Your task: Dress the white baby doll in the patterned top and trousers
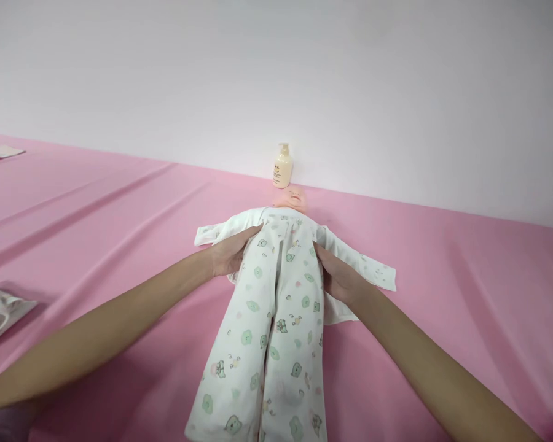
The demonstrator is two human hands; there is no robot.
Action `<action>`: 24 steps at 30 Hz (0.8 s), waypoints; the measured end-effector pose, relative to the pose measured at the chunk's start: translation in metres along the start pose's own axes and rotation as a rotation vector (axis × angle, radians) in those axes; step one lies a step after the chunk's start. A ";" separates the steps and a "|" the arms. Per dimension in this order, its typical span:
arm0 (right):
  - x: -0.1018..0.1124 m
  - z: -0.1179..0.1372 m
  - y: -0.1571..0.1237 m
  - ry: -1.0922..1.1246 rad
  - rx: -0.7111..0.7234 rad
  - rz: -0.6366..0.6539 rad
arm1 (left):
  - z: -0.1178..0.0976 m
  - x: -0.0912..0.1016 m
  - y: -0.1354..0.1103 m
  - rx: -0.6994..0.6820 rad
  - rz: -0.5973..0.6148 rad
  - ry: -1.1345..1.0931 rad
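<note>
White baby pants [288, 319] with green bear prints stretch toward me, waistband away and legs at the near side. My left hand [230, 253] grips their left edge near the top, fingers partly hidden behind the fabric. On the opposite edge, my right hand [340, 273] is closed on the pants too, its fingers mostly covered. Beyond and beneath them is a long-sleeved white baby top [373, 269], sleeves spread to both sides. A baby doll's head [295, 197] shows past the top's collar; the rest of the doll is hidden.
A cream pump bottle [282, 169] stands behind the doll's head, against the white wall [276, 73]. A pink sheet [120, 245] with folds covers the surface. A plastic-looking packet [4, 313] lies at the left edge, with a pale cloth [0, 150] farther back.
</note>
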State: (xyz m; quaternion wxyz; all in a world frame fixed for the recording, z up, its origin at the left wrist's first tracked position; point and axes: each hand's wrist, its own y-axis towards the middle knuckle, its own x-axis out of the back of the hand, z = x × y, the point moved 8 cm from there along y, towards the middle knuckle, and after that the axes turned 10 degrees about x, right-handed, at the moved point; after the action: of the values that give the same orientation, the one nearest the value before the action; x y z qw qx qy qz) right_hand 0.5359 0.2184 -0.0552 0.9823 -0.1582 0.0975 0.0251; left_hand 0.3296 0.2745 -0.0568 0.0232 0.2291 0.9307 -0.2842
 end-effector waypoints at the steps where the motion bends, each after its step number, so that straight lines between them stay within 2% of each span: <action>1: -0.002 0.001 -0.002 0.002 0.000 -0.003 | 0.000 0.000 0.000 0.005 0.009 -0.001; 7: -0.010 0.006 0.000 0.011 0.058 0.038 | -0.002 0.003 -0.003 0.046 0.078 0.019; 10: -0.010 0.004 0.001 -0.012 0.029 0.045 | -0.002 0.003 -0.004 0.033 0.085 0.027; 14: -0.005 0.002 -0.001 -0.028 -0.013 -0.011 | 0.006 0.004 -0.001 0.067 0.079 -0.056; 17: 0.001 0.000 -0.002 -0.043 -0.033 -0.052 | 0.009 0.013 0.002 0.098 0.025 -0.087; 21: 0.009 0.002 0.002 -0.091 -0.043 -0.053 | -0.001 0.026 -0.001 0.108 -0.007 0.050; 24: 0.023 0.016 0.003 -0.246 0.003 -0.055 | -0.018 0.034 -0.011 0.084 0.009 0.207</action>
State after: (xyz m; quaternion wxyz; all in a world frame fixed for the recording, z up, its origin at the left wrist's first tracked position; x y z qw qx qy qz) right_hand 0.5607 0.2263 -0.0459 0.9873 -0.1551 -0.0283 0.0172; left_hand 0.2960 0.2896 -0.0419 -0.0815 0.2621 0.9144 -0.2975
